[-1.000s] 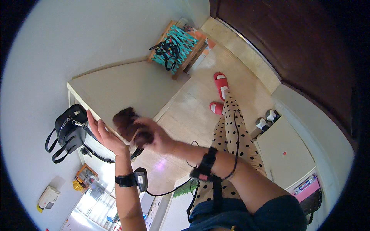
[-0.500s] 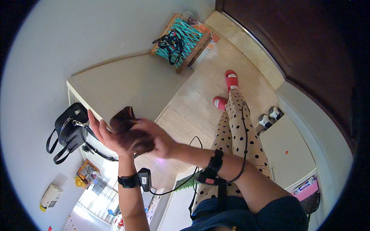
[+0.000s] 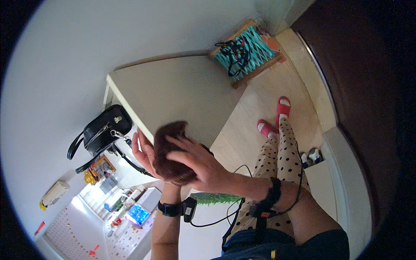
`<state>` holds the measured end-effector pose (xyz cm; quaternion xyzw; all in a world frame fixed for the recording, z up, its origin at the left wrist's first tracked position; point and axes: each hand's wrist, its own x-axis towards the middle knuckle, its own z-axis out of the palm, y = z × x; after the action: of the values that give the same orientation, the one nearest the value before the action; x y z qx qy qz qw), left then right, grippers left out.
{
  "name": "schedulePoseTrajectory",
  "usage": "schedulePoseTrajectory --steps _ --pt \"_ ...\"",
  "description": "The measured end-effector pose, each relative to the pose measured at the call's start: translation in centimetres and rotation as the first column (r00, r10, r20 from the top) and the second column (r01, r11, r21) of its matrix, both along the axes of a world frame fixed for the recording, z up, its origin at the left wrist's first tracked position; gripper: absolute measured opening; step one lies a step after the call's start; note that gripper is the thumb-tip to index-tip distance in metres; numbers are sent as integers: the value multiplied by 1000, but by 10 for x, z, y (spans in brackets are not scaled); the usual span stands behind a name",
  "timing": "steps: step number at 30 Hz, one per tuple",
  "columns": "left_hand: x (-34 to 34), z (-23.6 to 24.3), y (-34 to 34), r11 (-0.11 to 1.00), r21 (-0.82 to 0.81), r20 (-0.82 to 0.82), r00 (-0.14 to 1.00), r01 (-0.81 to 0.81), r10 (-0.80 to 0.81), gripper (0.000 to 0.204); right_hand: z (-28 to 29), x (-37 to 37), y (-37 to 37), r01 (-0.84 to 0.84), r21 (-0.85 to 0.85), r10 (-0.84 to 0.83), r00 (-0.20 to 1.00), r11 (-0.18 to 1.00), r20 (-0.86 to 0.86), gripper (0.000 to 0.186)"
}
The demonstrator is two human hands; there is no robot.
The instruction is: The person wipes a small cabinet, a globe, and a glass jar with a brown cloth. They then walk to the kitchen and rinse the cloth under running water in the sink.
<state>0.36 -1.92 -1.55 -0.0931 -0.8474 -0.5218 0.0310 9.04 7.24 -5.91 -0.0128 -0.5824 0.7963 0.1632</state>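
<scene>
A soft, dark brown, crumpled piece that looks like cloth [image 3: 172, 131] is held between my hands; what it is exactly I cannot make out. My left hand [image 3: 146, 152] supports it from the left, with fingers raised and partly bent and its palm hidden behind the brown piece. My right hand [image 3: 206, 169] lies over it from the right, its fingers spread across the front. Both wrists wear black straps with small dark boxes joined by a cable.
Beyond my hands is a pale cabinet top [image 3: 173, 86], with a black handbag [image 3: 104, 130] hanging at its left end. A wooden stool [image 3: 249, 52] with turquoise cords and black straps on it stands farther off. A dark door [image 3: 355, 73] is at right; shoes [image 3: 310, 157] lie near a low cabinet.
My view has swung, so the cabinet, bag and stool appear farther right. My right hand's fingers now spread over the front of the brown piece, where some of it was blurred before.
</scene>
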Motion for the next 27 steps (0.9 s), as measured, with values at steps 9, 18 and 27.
schedulePoseTrajectory --steps 9,18,27 --pt "-1 -7 0 935 344 0 995 -91 96 38 36 -186 27 181 171 -189 981 968 33 46" --pt "0 -2 -8 878 477 -38 996 -49 76 36 39 -2 9 -109 402 30 980 909 198 60" --pt "7 17 -19 953 304 95 995 -23 -7 32 51 -194 16 29 637 -220 950 770 223 45"
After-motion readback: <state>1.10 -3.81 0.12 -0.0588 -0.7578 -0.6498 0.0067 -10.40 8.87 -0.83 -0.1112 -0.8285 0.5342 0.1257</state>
